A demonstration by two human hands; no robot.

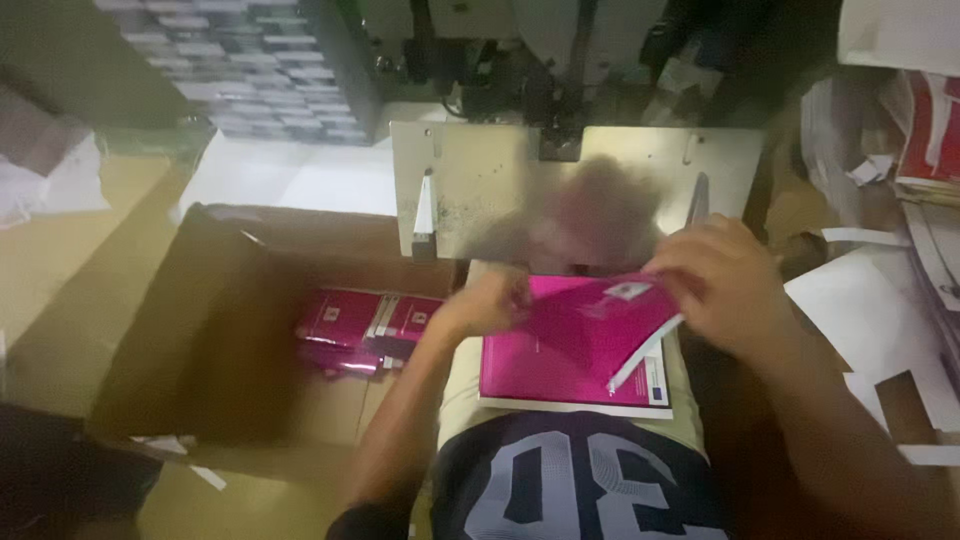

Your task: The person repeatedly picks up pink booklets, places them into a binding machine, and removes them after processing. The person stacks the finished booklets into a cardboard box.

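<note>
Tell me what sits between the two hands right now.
In the head view, the magenta booklet spans the gap: left hand at its left edge, right hand on its top right corner.

Dim workshop, metal machine plate [520,190], cardboard box [200,330]

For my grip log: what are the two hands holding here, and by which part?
Both hold the pink booklet: left hand at its left edge, right hand at its upper right corner.
</note>
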